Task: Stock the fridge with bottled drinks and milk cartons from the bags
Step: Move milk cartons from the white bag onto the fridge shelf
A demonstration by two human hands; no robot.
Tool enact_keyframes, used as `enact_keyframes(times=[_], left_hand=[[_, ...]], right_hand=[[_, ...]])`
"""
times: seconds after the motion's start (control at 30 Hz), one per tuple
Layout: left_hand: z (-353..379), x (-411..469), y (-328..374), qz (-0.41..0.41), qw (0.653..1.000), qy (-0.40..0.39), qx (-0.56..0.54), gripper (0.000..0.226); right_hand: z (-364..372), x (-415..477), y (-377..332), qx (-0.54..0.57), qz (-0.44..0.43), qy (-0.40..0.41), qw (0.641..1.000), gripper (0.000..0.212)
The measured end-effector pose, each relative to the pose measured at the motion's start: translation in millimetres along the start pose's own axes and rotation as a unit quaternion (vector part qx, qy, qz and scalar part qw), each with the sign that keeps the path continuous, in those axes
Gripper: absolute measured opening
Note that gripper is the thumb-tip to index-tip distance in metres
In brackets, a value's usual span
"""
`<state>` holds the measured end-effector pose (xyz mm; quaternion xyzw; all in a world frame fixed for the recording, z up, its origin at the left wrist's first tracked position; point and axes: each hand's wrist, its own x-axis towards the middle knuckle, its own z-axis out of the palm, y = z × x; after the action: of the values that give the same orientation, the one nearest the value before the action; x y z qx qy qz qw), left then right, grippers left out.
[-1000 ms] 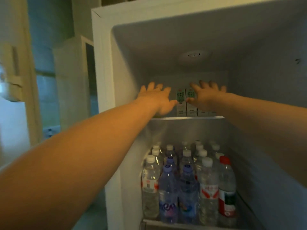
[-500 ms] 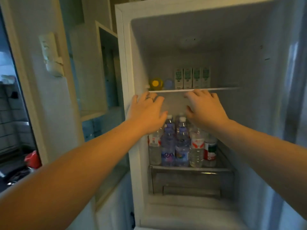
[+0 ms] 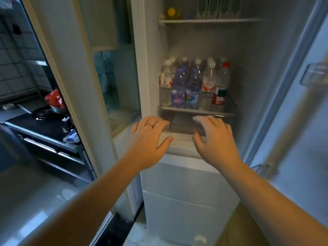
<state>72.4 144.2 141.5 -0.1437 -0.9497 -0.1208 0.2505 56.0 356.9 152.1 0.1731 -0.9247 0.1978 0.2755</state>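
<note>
The open fridge (image 3: 252, 71) fills the middle of the view. Several water bottles (image 3: 193, 86) stand packed on its lower shelf, clear and purple ones, one with a red cap at the right. Milk cartons (image 3: 219, 8) stand in a row on the upper shelf (image 3: 209, 20), next to a yellow-capped container (image 3: 171, 12). My left hand (image 3: 149, 141), with a ring, hovers empty with fingers spread in front of the clear drawer (image 3: 182, 121). My right hand (image 3: 214, 139) is also empty and spread, level with the drawer front.
The fridge door (image 3: 301, 103) stands open at the right with door bins. To the left is a white door frame (image 3: 71, 86), beyond it a kitchen counter with a stove (image 3: 44, 114) and a red bag (image 3: 54, 99). Below are the closed freezer drawers (image 3: 186, 192).
Both hands have come down from the upper shelf with the milk cartons to the level of the drawer below the bottles. The view has tilted downward.
</note>
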Motion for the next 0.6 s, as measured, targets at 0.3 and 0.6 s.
enact_keyframes(times=[0.3, 0.6], left_hand=[[72, -177, 108, -0.165, 0.979, -0.092, -0.075, 0.054], [111, -328, 254, -0.253, 0.94, -0.216, -0.08, 0.07]], right_hand=[[-5, -195, 39, 0.049, 0.018, -0.164, 0.985, 0.046], [-59, -374, 95, 0.032, 0.037, -0.312, 0.949, 0.058]])
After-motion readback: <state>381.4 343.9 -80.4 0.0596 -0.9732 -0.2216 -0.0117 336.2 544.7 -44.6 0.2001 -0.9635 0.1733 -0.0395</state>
